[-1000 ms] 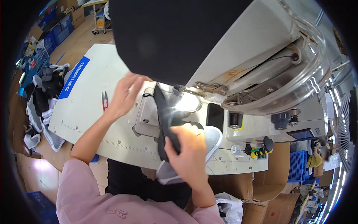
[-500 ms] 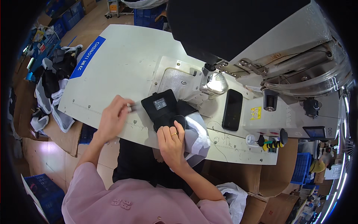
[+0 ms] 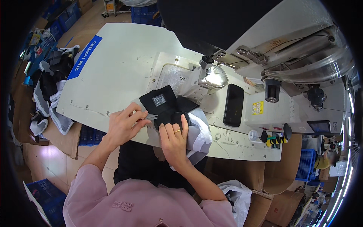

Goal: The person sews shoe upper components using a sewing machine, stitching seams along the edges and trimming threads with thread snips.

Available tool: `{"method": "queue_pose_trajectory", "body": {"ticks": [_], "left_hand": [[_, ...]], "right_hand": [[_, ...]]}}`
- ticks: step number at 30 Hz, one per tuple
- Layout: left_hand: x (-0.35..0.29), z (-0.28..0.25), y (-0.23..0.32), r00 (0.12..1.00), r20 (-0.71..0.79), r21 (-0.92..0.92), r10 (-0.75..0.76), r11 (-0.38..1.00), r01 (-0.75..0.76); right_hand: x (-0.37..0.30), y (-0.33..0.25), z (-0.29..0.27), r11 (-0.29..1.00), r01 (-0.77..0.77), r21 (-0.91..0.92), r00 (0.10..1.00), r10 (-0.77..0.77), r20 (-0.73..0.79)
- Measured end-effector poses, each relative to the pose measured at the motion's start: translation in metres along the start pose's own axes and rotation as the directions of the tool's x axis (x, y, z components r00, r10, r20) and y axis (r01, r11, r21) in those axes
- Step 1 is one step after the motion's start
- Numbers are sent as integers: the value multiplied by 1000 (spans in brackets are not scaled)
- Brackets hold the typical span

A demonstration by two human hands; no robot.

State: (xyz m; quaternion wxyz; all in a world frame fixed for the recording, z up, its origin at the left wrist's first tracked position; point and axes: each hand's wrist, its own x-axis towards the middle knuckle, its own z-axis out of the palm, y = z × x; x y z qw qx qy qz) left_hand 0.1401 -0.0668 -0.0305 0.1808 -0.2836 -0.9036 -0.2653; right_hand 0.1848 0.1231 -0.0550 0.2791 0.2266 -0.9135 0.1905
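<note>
My left hand (image 3: 126, 123) is closed round small thread snips (image 3: 152, 117), whose metal tips point right at the black fabric. Its fingers hide the handles. My right hand (image 3: 174, 142), a ring on one finger, grips a sewn piece of black and light grey fabric (image 3: 199, 130) at the table's front edge. The piece's black flap (image 3: 159, 101), with a small printed label on it, lies flat toward the machine bed. Part of the fabric hangs over the edge behind my right hand.
A sewing machine (image 3: 213, 77) stands at the right of the white table (image 3: 121, 60). A black phone (image 3: 234, 105) lies beside its bed. Several fabric pieces (image 3: 49, 87) are heaped at the left, and an open cardboard box (image 3: 280, 170) stands below at the right.
My left hand has moved right with the snips, bringing their tips to the black fabric. My right hand stays on the piece. The whole view has shifted slightly.
</note>
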Motion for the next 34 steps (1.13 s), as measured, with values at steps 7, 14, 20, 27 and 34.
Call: {"method": "queue_pose_trajectory", "body": {"ticks": [7,14,20,27,34], "left_hand": [[16,-13,1,985,-143,-191,-96,979,68],[8,-8,0,983,170,-8,76,997,-76],[43,5,14,988,-137,-248,-67,968,31],[43,37,9,985,98,-337,-142,927,167],[61,37,14,982,184,-153,-46,985,75]], "right_hand": [[-5,5,-4,1000,8,17,999,-8,33],[-5,3,-4,999,15,47,1000,-15,5],[-10,10,-6,999,-27,36,996,24,83],[-2,19,-13,932,-330,153,941,312,129],[-6,26,-15,886,-393,245,918,364,157]]}}
